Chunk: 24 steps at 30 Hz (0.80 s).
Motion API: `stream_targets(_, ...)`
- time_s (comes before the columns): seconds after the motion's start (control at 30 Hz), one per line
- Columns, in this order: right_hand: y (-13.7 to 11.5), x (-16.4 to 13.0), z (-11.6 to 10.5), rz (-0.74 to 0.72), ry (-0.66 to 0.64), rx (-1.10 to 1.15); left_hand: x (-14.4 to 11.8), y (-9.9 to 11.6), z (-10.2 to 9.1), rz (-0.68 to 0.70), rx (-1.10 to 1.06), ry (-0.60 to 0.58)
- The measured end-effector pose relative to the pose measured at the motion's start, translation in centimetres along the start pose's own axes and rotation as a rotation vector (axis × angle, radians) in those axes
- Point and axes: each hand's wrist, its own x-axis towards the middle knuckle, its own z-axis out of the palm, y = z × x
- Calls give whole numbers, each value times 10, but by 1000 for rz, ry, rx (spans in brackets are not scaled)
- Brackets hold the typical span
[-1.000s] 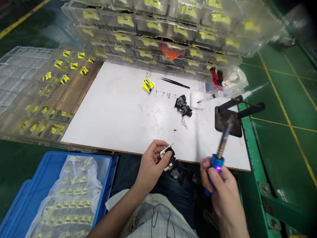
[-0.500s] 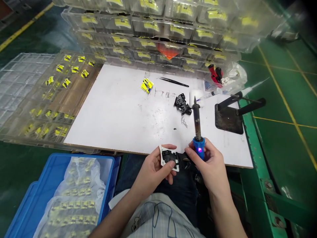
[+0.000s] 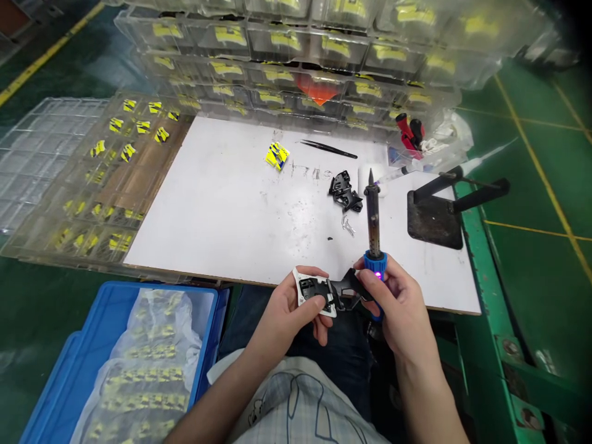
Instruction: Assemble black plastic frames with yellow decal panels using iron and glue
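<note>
My left hand [image 3: 291,311] grips a small white and black plastic part [image 3: 317,293] just in front of the white board's [image 3: 231,209] near edge. My right hand [image 3: 398,311] holds a soldering iron [image 3: 372,228] by its blue handle, tip pointing up and away, a pink light glowing on the handle. The right hand's fingers also touch the black end of the part. Both hands sit close together above my lap.
On the board lie black plastic pieces [image 3: 345,192], a yellow-black piece [image 3: 276,154], tweezers [image 3: 328,148], a black iron stand [image 3: 437,216] and a syringe [image 3: 481,161]. Clear trays with yellow parts [image 3: 115,166] stand left and behind. A blue bin [image 3: 69,364] holds bagged parts.
My right hand brought the soldering iron in from the right and swung it upright, then closed in on the part. My left hand turned the part flat toward me.
</note>
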Motion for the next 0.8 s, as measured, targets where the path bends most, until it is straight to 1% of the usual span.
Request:
stream_targets(0.17,-3,-2,1,-34,-33,54,-1,1,1,-52,-192,-24)
stream_targets(0.37,-6,-5,4,-70,-48,66,-1,0,4,-97,-308,-10)
stream_targets(0.5,-7,-8,5,-75,-36,65,-3,-2,5,-65,-258,17)
stream_targets(0.7,-7,-13,3,-102,-5,35,-8,-3,6,75,-67,67)
stream_targets(0.8,-6,-14,2,-110,27,-1,-11,-1,9,115,-15,57)
